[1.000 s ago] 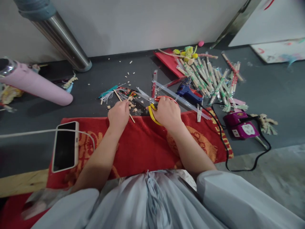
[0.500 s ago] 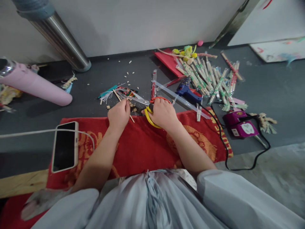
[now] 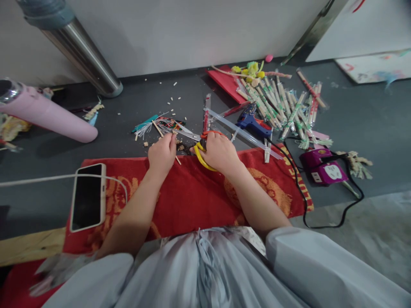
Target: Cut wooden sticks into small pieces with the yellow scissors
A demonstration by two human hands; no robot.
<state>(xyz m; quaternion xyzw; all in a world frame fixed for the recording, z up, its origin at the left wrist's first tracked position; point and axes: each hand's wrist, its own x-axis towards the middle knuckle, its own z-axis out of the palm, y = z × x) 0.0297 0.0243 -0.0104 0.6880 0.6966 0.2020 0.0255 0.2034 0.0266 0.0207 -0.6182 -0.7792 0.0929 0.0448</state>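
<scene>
My right hand (image 3: 218, 152) grips yellow and red handled scissors (image 3: 199, 145), whose blades point left toward my left hand. My left hand (image 3: 162, 153) pinches a thin wooden stick (image 3: 158, 128) that slants up to the left, with its lower end showing under the fingers. The scissor blades meet the stick just above my left fingertips. Small cut wooden bits (image 3: 180, 146) lie between the two hands on the dark floor. Both hands work at the far edge of a red towel (image 3: 189, 192).
A phone (image 3: 87, 196) with a white cable lies on the towel's left. A blue glue gun (image 3: 253, 124), wrapped chopsticks (image 3: 282, 107), a purple power strip (image 3: 324, 169) with a black cord sit to the right. A pink bottle (image 3: 48, 114) and metal post (image 3: 86, 55) are on the left.
My right hand and the scissors slid a little left toward my left hand, and the blades closed onto the stick. My left hand barely moved.
</scene>
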